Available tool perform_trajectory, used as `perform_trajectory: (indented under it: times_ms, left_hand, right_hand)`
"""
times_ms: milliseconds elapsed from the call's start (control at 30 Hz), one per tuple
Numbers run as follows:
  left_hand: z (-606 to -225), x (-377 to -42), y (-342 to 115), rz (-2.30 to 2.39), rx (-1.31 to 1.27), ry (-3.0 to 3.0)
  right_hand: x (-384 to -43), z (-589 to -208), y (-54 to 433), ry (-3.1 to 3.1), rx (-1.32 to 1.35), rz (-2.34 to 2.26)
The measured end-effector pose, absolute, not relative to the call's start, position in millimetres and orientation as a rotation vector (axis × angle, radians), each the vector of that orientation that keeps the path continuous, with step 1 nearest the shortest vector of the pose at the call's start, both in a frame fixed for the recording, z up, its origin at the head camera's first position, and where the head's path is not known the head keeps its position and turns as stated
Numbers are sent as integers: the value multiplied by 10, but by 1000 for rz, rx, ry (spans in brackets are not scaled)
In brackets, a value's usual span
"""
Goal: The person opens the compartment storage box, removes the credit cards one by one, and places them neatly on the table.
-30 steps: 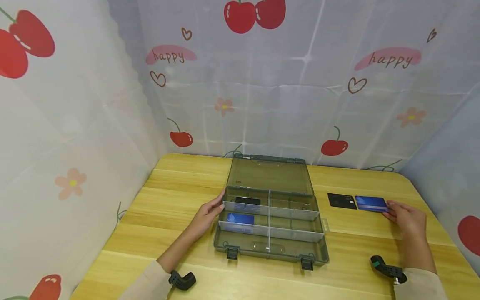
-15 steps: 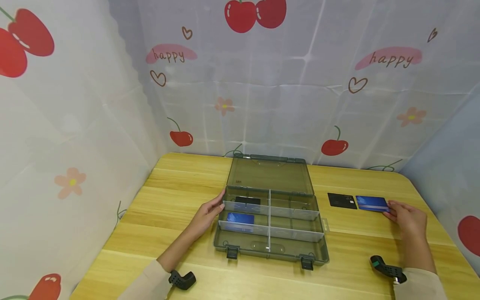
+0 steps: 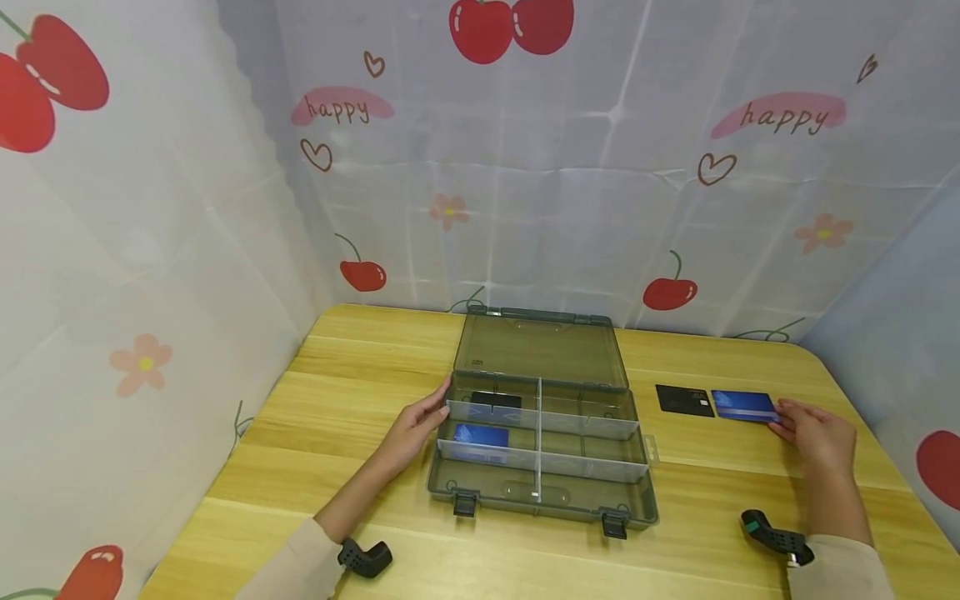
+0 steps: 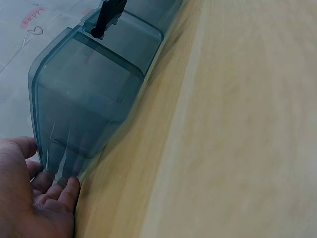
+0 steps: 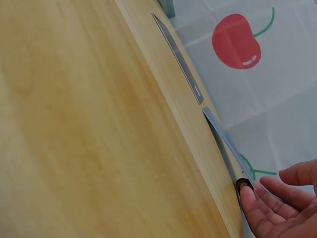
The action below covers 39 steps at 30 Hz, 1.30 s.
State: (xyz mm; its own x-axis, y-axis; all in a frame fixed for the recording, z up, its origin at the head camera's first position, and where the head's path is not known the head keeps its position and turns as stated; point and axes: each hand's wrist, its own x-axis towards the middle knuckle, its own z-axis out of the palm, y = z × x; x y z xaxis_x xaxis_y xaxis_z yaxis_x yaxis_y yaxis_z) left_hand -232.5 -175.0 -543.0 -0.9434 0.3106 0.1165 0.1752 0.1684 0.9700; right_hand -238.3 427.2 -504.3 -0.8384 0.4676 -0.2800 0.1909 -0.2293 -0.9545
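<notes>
A translucent grey-green compartment box (image 3: pixel 542 517) lies with its lid (image 3: pixel 538 354) folded back. My left hand (image 3: pixel 408 429) holds its left wall, thumb at the rim; in the left wrist view the fingers (image 4: pixel 69 196) bend against the outer side. A blue card (image 3: pixel 480 438) lies in the middle left compartment, and a black card (image 3: pixel 495 403) in the back left one. On the right, my right hand (image 3: pixel 821 437) pinches the right end of another blue card (image 3: pixel 744 405). The right wrist view shows this card (image 5: pixel 225 139) tilted, its near end raised off the table.
A second black card (image 3: pixel 685 400) lies flat just left of the pinched blue card. Two latches (image 3: pixel 465 503) hang at the box's front. Wooden table (image 3: pixel 525 562) surrounds the box; a printed curtain (image 3: pixel 555 208) rises behind it.
</notes>
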Motion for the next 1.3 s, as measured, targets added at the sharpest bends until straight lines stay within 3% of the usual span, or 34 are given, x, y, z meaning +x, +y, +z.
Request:
perform_trajectory:
  times_ms: [1300]
  left_hand:
    - [-5466, -2336, -1754, 1912, 491, 2306]
  right_hand:
    - [-2379, -5038, 4253, -1868, -759, 2187]
